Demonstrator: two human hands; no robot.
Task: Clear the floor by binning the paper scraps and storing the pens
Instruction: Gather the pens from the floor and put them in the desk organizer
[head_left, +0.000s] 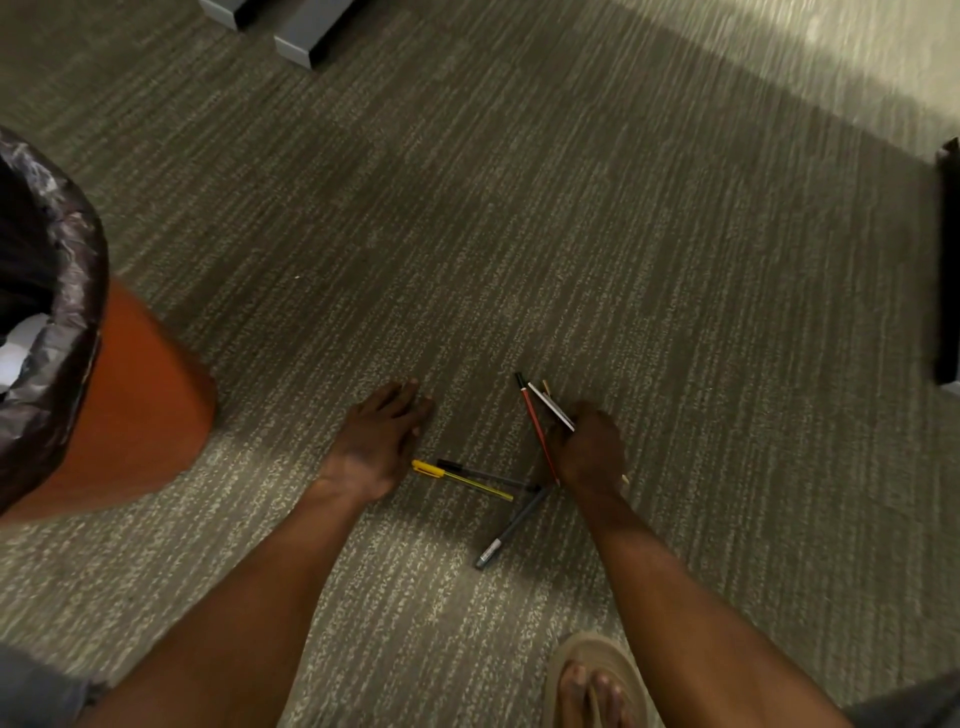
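Down low, right hand (587, 451) fingers clutch seemingly three pens (545, 410); left hand (376, 447) flat, empty.

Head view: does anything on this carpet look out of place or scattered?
Yes. Three pens lie loose on the carpet between the hands: a yellow pen, a dark pen beside it and a grey pen angled below. The right hand holds a bundle of pens; the left hand rests flat.

Both hands low on carpet, pens between them.
Right hand (589, 449) closed around a pen bundle (548, 408); left hand (376, 441) flat, fingers spread. Yellow pen (460, 479) and grey pen (511, 525) lie loose. Orange bin (130, 405) at left.
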